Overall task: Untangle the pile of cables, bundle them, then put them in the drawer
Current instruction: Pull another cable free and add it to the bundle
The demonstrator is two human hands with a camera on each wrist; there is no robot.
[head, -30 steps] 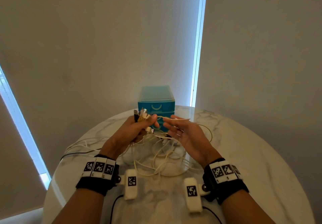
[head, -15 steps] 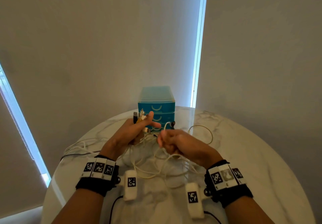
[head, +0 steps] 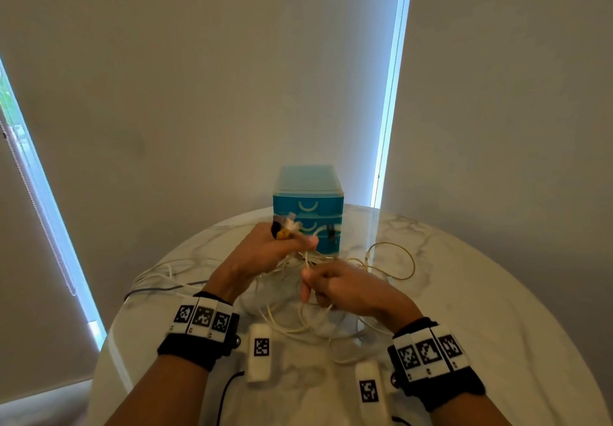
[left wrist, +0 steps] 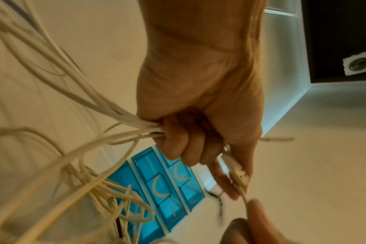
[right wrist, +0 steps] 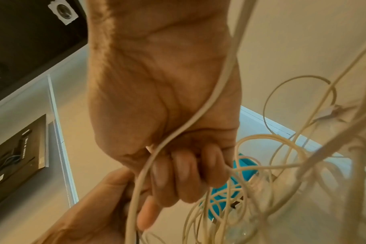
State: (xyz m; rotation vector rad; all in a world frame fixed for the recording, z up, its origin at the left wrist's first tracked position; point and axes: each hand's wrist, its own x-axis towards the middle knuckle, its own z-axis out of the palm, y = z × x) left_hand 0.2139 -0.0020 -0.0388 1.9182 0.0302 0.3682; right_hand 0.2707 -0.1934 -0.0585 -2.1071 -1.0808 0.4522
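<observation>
**Cables half gathered, knot risk ahead**

Cables (head: 318, 322) sprawl looped on the table (head: 497, 293), before the drawers (head: 306, 206). Left hand (head: 265, 253) clenches gathered plug ends; right hand (head: 345, 288) grips one strand. Pulling hard could, I judge, tighten the tangle or yank ends loose.

The cables (head: 311, 322) are mostly off-white, kind of cream, with one grey one (head: 159, 289) trailing off to the side. Plug ends (head: 287, 228) sticking up are a mix: black, mustard yellow, white. The drawer box (head: 306, 213) is bright teal-blue with a paler frosted top and whitish crescent handles. The tabletop (head: 464, 293) is white marble with thin grey veining. Wrist bands (head: 199, 336) are black, carrying white tags with black-and-white square codes.
</observation>
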